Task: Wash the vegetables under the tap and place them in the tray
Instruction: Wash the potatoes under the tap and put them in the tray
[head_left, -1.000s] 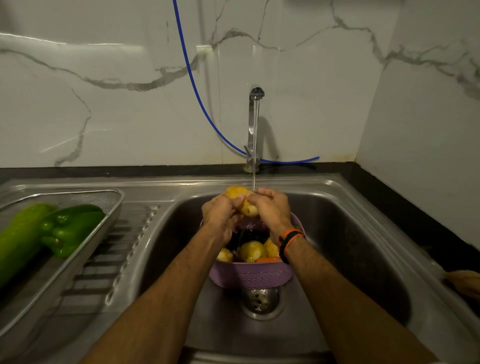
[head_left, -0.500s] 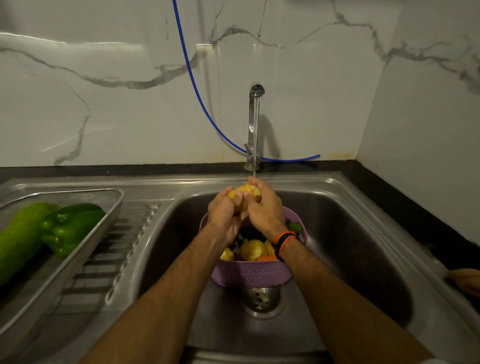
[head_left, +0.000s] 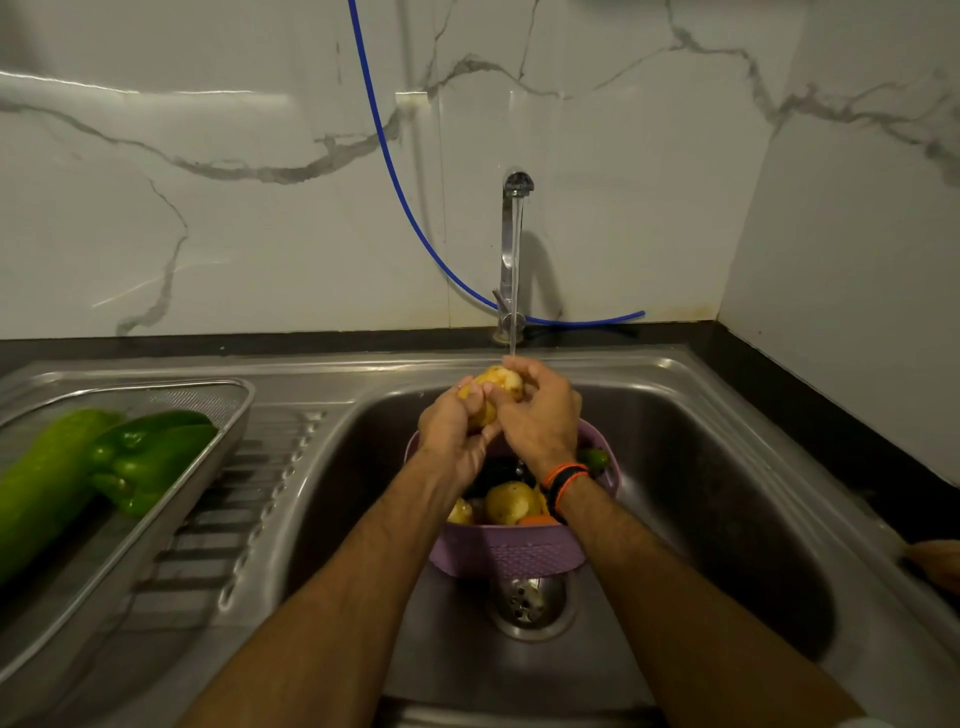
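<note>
While water runs from the tap (head_left: 515, 218) into the steel sink (head_left: 727, 467), a mesh tray (head_left: 228, 410) on the counter's drainboard to the left holds a green gourd (head_left: 47, 483) and bell pepper (head_left: 156, 457). Over a purple basket (head_left: 514, 556) of unwashed vegetables, the left hand (head_left: 452, 436) and right hand (head_left: 540, 415) both clasp a potato (head_left: 493, 389) beneath the stream, its long axis tilted up toward the tap. Wet skin could let it slip back into the basket.
</note>
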